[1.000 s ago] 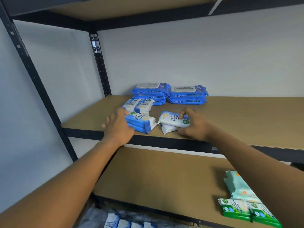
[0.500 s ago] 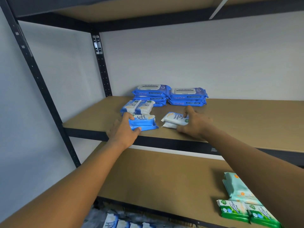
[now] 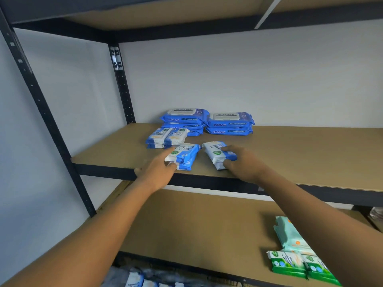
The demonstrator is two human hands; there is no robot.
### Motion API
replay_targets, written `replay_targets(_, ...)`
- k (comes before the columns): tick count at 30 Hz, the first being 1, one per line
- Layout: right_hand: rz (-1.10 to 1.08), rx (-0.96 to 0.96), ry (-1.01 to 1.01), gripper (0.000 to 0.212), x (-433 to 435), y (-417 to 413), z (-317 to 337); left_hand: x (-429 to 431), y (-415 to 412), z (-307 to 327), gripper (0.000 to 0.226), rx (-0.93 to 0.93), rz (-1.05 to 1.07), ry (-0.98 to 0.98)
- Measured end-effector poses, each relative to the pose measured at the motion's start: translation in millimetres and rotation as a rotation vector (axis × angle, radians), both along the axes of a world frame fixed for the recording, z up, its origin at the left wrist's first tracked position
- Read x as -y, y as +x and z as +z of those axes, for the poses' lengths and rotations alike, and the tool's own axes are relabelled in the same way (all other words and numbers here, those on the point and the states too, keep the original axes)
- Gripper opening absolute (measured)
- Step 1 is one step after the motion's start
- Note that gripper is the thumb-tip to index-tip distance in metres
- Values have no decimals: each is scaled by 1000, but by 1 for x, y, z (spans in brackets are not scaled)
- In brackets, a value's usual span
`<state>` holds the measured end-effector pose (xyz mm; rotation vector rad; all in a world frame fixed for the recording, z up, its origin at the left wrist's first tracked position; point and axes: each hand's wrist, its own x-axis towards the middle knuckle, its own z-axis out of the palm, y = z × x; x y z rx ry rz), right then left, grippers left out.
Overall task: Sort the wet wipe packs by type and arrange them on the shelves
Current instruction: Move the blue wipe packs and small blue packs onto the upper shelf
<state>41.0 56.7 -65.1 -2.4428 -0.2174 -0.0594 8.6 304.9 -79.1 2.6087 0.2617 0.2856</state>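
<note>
Two bare arms reach up from the bottom of the frame to the middle shelf point(image 3: 310, 156) of a dark metal rack.

The left hand point(image 3: 158, 169) grips the near end of a small stack of blue and white wipe packs, the left stack point(image 3: 186, 155). The thumb lies on top and the fingers point(image 3: 172, 164) curl at the stack's front edge. The stack lies flat near the shelf's front edge at the centre of the frame, label up. Its long axis runs front to back, with the far end leaning slightly right.

Just to its right, not touching it, the right hand point(image 3: 243, 162) holds the right stack point(image 3: 215, 152) of the same packs, fingers curled round its right side. This stack also lies flat and runs front to back, but its far end leans left.

Behind the left stack sits a pair of small packs point(image 3: 165, 137). Further back, against the wall, are two piles of large blue packs point(image 3: 230, 123).

On the lower shelf point(image 3: 196, 224), at the lower right of the frame, lie green packs point(image 3: 288, 264) and pale mint packs point(image 3: 290, 235).
</note>
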Motion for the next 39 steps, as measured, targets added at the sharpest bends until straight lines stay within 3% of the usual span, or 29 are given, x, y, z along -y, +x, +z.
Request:
replay_targets(6,-7,90,-133,57,-20,17,-11,18,17,-9,48,107,-105,-56)
replay_targets(11,-51,150,-275,63,-33,35,-15,35,41,-9,47,192,-72,84)
replay_targets(25,-87,192,-313,60,-48,93,-15,27,102,-8,48,365,-44,488)
replay_targets(34,-147,183,-354,60,-54,102,-14,18,114,-7,59,288,-132,459)
replay_targets(36,-201,257,-402,64,-59,93,-9,9,112,-5,57,355,-125,399)
replay_targets(39,-196,432,-365,62,-79,80,1,-17,110,2,50,439,46,271)
